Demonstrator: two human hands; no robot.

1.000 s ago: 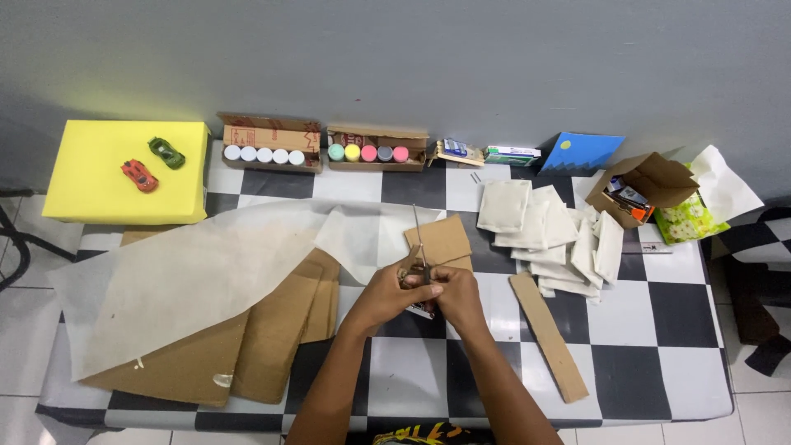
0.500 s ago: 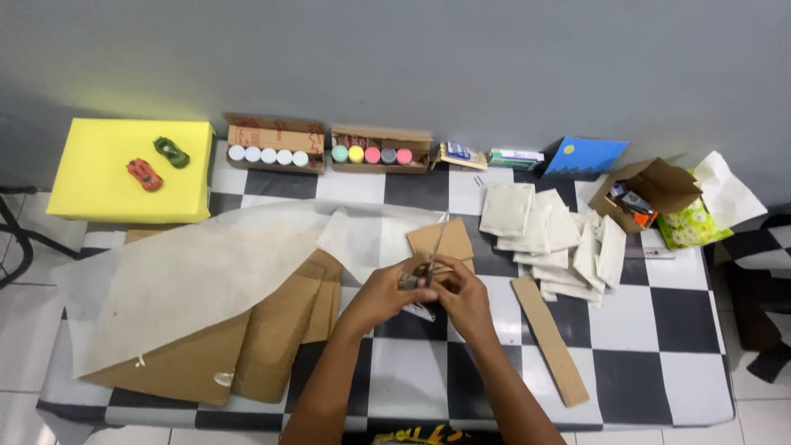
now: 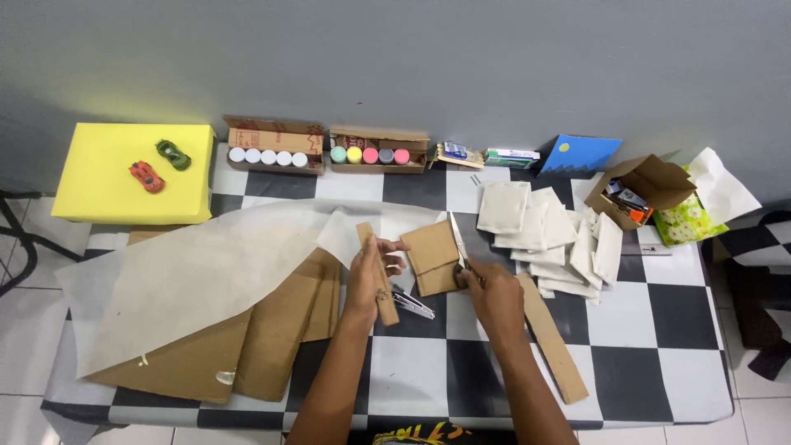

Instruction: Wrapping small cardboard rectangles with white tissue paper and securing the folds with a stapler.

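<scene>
My left hand grips a narrow cardboard strip that runs from upper left to lower right over the checkered table. My right hand holds a pair of scissors whose blades point up and away. Between the hands lie two small brown cardboard squares, overlapping. A metal stapler lies just below my left hand.
A big white paper sheet covers cardboard sheets on the left. A long cardboard strip lies right of my arm. White fabric squares are piled beyond it. Paint-pot boxes, an open carton and a yellow block with two toy cars line the back.
My hands have parted. The left one has drawn the strip out to the left, and the right one now holds the scissors over the cardboard squares. The stapler is uncovered.
</scene>
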